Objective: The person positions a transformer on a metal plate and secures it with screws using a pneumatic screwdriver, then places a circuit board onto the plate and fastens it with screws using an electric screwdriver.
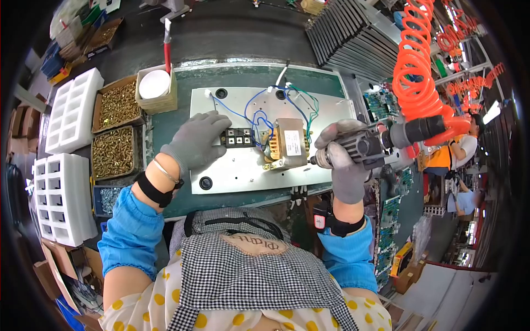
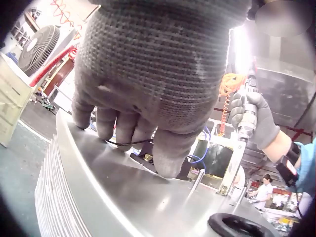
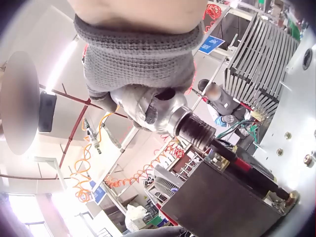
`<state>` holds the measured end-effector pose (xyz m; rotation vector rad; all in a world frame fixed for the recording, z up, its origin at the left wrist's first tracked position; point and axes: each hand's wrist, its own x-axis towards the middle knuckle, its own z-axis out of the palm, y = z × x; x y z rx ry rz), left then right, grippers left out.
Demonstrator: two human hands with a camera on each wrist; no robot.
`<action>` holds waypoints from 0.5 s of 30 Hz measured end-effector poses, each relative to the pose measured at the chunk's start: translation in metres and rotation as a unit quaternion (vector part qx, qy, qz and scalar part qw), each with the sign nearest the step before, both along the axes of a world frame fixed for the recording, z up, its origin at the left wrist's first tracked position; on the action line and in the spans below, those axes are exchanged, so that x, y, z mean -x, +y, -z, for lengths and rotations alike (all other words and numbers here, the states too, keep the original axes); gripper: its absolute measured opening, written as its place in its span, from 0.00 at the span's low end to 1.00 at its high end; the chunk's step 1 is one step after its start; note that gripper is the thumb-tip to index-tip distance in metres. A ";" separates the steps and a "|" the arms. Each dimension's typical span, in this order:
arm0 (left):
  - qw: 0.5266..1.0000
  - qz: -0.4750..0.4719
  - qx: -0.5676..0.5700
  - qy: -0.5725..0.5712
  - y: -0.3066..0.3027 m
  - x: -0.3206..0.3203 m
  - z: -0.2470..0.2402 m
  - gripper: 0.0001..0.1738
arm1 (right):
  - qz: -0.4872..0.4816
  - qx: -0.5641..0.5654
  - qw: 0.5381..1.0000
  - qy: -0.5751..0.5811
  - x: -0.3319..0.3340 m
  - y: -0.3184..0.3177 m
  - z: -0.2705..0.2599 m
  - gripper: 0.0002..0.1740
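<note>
My gloved left hand (image 1: pixel 196 142) rests at the left end of a black terminal module (image 1: pixel 240 138) on a silver metal plate (image 1: pixel 226 174). Its fingers are extended, and a thin black wire (image 2: pixel 129 143) runs beneath them. With curled fingers, my gloved right hand (image 1: pixel 349 174) grips an air screwdriver (image 1: pixel 365 148) beside a transformer (image 1: pixel 291 144). In the right wrist view, the tool's long bit (image 3: pixel 242 165) runs along the transformer's side, its tip at a brass-coloured screw (image 3: pixel 292 198) on the foot. Blue wires (image 1: pixel 259 118) loop between module and transformer.
An orange coiled hose (image 1: pixel 417 71) hangs at the right. Boxes of brass screws (image 1: pixel 113 151), a box with a white round lid (image 1: pixel 155 85) and white foam trays (image 1: pixel 58 190) stand at left. Stacked metal plates (image 1: pixel 353 38) lie behind. Green circuit boards (image 1: pixel 389 212) line the right.
</note>
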<state>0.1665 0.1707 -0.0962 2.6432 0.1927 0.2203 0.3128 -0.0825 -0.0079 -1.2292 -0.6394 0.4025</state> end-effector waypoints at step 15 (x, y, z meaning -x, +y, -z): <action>0.995 -0.018 0.094 -0.008 -0.045 -0.006 -0.064 0.43 | -0.036 0.001 0.999 -0.004 -0.016 -0.005 0.002 0.16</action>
